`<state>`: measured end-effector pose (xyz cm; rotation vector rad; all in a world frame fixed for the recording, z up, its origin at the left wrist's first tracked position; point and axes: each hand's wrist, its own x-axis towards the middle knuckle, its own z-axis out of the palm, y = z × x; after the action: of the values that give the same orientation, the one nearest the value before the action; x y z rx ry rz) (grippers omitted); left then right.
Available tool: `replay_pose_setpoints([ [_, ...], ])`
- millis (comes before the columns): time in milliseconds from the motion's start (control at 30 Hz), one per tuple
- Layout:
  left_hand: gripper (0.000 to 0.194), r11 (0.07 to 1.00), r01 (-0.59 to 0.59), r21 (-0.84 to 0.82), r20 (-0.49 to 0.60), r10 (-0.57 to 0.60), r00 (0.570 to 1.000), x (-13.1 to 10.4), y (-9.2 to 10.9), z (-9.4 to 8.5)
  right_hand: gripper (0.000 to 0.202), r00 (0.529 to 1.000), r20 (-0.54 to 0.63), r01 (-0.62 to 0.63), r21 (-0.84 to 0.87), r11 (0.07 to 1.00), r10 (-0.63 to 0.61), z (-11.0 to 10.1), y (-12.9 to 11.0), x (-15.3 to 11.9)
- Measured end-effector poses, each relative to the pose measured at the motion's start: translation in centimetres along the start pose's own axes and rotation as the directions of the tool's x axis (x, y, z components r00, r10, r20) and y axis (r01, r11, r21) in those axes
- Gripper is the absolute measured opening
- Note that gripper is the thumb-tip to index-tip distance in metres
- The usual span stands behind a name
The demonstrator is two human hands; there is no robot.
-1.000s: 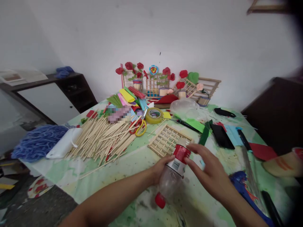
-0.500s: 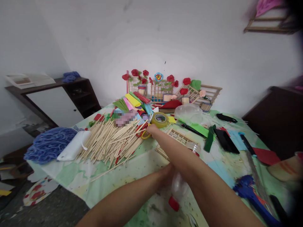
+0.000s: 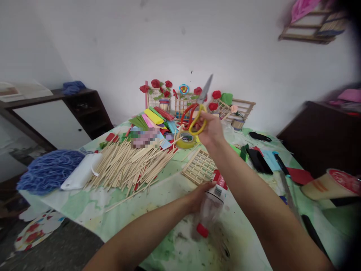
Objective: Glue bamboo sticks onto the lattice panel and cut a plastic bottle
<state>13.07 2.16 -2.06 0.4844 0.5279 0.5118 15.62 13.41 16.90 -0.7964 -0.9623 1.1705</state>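
Observation:
My right hand (image 3: 211, 128) is raised over the table, closed on a pair of scissors (image 3: 200, 107) with red and yellow handles. Their blades point up and away. Lower down, my left hand (image 3: 199, 196) grips a clear plastic bottle (image 3: 212, 207) with a red-and-white label; its red cap points down toward me. Just beyond the bottle lies a small lattice panel of thin sticks (image 3: 199, 165). A roll of yellowish tape (image 3: 184, 141) sits below the scissors, beside a big pile of wooden sticks (image 3: 126, 165).
Blue yarn (image 3: 52, 169) and a white glue gun-like flat object (image 3: 81, 173) lie at the left. Paper roses on lattices (image 3: 160, 94) stand along the wall. At right are a black phone (image 3: 259, 161), a cutter (image 3: 281, 165) and a tilted cup (image 3: 329, 184).
My right hand has picked up the scissors from beside the sticks and lifted them up and to the right. My left hand still holds the bottle. The view has shifted slightly.

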Motion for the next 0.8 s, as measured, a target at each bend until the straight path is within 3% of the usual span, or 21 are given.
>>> replay_pose_setpoints([
  [133, 0.043, 1.0, 0.024, -0.005, -0.029, -0.024, 0.999, -0.5, 0.3, 0.5, 0.01, 0.996, -0.026, 0.091, 0.31, 0.946, -0.087, -4.4, -4.5, -4.9],
  [267, 0.042, 0.999, 0.019, -0.044, -0.057, -0.022, 0.998, -0.4, 0.4, 0.1, 0.008, 0.989, -0.101, 0.135, 0.39, 0.911, -0.104, -9.0, -6.1, -8.2],
  [400, 0.04, 0.993, -0.08, -0.087, -0.021, 0.078, 0.997, -0.2, 0.9, -0.3, 0.006, 0.987, -0.128, 0.14, 0.437, 0.889, -0.092, -12.5, -5.4, -10.2],
  [467, 0.037, 0.986, -0.147, -0.076, -0.052, 0.143, 0.988, -0.5, 1.5, -0.2, 0.006, 0.986, -0.137, 0.147, 0.427, 0.892, -0.097, -13.7, -4.7, -11.3],
  [567, 0.035, 0.967, -0.246, -0.059, -0.116, 0.238, 0.964, -1.3, 3.3, -0.1, 0.008, 0.98, -0.184, 0.154, 0.434, 0.888, -0.08, -14.8, -3.6, -13.0],
  [633, 0.041, 0.949, -0.305, -0.076, -0.101, 0.297, 0.949, -2.2, 5.1, -0.4, 0.01, 0.971, -0.231, 0.159, 0.437, 0.885, -0.061, -15.2, -3.0, -13.9],
  [733, 0.048, 0.861, -0.49, -0.134, -0.089, 0.482, 0.872, -3.6, 7.8, -1.5, 0.009, 0.952, -0.303, 0.17, 0.425, 0.889, -0.037, -15.6, -2.0, -14.5],
  [800, 0.048, 0.825, -0.541, -0.161, -0.117, 0.529, 0.841, -4.2, 9.0, -2.3, 0.009, 0.943, -0.327, 0.192, 0.386, 0.902, -0.06, -15.8, -1.0, -14.5],
])
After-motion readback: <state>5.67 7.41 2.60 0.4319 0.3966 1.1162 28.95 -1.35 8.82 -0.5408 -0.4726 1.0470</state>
